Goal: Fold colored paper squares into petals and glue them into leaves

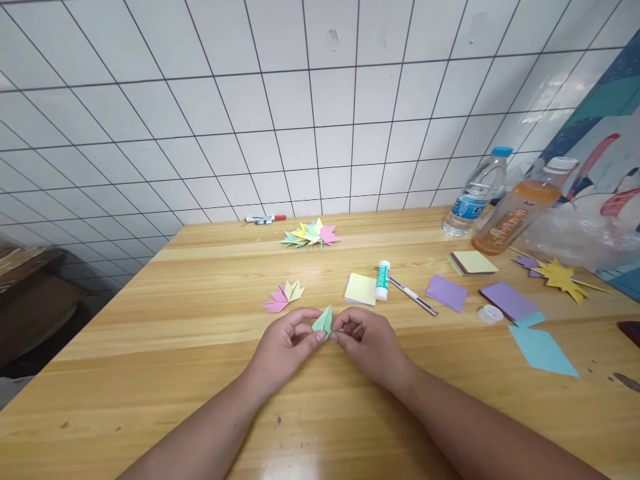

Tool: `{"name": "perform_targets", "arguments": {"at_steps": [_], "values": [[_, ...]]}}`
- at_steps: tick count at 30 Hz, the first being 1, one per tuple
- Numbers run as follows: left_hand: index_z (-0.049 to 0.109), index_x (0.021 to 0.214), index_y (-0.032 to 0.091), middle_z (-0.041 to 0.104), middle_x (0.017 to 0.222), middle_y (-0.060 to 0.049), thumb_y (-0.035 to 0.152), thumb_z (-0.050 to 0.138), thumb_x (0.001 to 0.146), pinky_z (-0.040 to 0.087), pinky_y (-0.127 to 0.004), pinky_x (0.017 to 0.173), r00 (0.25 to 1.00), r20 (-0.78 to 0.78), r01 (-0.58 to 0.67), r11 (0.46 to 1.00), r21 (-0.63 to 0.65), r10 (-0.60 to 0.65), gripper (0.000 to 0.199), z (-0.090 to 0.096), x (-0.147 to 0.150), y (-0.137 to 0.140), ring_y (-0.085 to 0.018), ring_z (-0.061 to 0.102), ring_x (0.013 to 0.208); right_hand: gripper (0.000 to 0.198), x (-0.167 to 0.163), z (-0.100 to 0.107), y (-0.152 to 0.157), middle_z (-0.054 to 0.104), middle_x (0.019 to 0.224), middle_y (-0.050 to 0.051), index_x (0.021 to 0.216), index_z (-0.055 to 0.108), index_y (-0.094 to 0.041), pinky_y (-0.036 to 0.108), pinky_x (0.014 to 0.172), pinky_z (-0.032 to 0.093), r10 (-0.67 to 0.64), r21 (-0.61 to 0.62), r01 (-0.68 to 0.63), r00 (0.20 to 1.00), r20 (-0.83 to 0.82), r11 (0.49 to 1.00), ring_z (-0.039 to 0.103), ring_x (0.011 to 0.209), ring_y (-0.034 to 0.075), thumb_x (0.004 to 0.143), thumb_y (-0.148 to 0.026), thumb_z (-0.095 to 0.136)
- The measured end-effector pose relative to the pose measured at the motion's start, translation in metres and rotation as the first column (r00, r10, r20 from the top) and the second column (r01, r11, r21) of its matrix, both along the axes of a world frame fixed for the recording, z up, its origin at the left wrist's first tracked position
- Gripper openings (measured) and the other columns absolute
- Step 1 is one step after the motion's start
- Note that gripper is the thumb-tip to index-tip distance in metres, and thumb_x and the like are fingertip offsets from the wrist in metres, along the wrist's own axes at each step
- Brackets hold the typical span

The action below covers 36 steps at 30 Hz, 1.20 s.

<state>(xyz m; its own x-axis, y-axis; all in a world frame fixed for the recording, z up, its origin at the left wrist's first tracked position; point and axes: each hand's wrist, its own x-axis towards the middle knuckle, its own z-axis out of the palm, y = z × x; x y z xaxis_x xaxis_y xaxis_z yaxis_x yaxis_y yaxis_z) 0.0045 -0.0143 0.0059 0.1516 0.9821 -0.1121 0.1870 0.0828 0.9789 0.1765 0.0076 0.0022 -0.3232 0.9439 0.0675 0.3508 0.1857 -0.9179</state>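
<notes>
Between my two hands, low over the middle of the table, is a small folded piece of green paper (324, 321) with a pointed top. My left hand (286, 339) pinches its left side between thumb and fingers. From the other side, the thumb and fingertips of my right hand (369, 341) close on its lower right edge. Just beyond my left hand lie a pink folded paper piece (277, 300) and a pale yellow folded piece (295, 291), touching each other. A yellow square paper stack (361, 289) lies past my right hand, with a glue stick (383, 281) at its edge.
Finished folded paper leaves (311, 233) and markers (265, 219) lie near the tiled wall. To the right are a pen (414, 296), purple paper (447, 293), a white cap (490, 314), blue paper (544, 350), a yellow paper star (561, 279), a water bottle (473, 200) and an orange drink bottle (523, 210).
</notes>
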Motion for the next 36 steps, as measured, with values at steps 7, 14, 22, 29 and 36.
{"name": "perform_targets", "arguments": {"at_steps": [7,14,22,29,36], "values": [[0.055,0.106,0.016,0.071,0.077,-0.005,0.026,0.064,0.073,0.046,-0.026,0.069,1.0,-0.007,0.01,1.0,0.015,-0.01,0.036,-0.0046,-0.0013,-0.001,-0.017,0.064,0.072,0.009,0.001,-0.0039,-0.0013,0.056,0.065,-0.004,0.08,0.061,-0.021,0.019,0.053,0.039,0.042,0.015,-0.042,0.999,0.005,0.999,0.049,0.056,0.009,0.071,-0.019,0.06],[0.058,0.101,0.016,0.072,0.074,-0.004,0.025,0.063,0.073,0.047,-0.025,0.066,0.999,-0.042,-0.017,0.999,0.04,0.019,0.03,-0.0032,-0.0001,-0.0026,-0.016,0.064,0.068,0.002,-0.0009,-0.0004,-0.0011,0.059,0.065,-0.002,0.071,0.062,-0.018,0.02,0.055,0.04,0.017,-0.107,-0.031,0.991,-0.131,0.994,0.051,0.059,0.01,0.07,-0.02,0.061],[0.059,0.097,0.017,0.071,0.073,-0.004,0.026,0.063,0.073,0.046,-0.025,0.063,0.999,-0.033,-0.017,0.997,0.07,0.019,0.026,0.0002,0.0032,-0.0025,-0.016,0.064,0.066,0.026,-0.0016,0.0024,-0.0026,0.064,0.08,-0.001,0.091,0.058,-0.02,0.022,0.058,0.045,-0.002,-0.132,-0.02,0.985,-0.171,0.991,0.057,0.064,0.011,0.067,-0.024,0.066],[0.058,0.102,0.016,0.068,0.065,-0.002,0.027,0.064,0.072,0.045,-0.024,0.06,0.995,-0.091,-0.04,0.995,0.095,0.049,0.032,-0.001,0.003,-0.0043,-0.015,0.06,0.06,0.009,-0.0017,0.0027,-0.0018,0.064,0.069,0.0,0.073,0.063,-0.017,0.022,0.058,0.045,0.0,-0.183,-0.028,0.989,-0.149,0.983,0.057,0.062,0.012,0.069,-0.026,0.065],[0.059,0.102,0.017,0.062,0.061,0.001,0.028,0.064,0.073,0.042,-0.022,0.056,0.996,-0.077,-0.038,0.993,0.108,0.046,0.031,-0.0055,0.0025,-0.0044,-0.012,0.055,0.056,0.011,0.0003,0.0053,-0.0001,0.064,0.069,0.0,0.067,0.063,-0.017,0.022,0.058,0.044,0.01,-0.205,-0.036,0.992,-0.128,0.978,0.056,0.063,0.012,0.069,-0.027,0.063]]}}
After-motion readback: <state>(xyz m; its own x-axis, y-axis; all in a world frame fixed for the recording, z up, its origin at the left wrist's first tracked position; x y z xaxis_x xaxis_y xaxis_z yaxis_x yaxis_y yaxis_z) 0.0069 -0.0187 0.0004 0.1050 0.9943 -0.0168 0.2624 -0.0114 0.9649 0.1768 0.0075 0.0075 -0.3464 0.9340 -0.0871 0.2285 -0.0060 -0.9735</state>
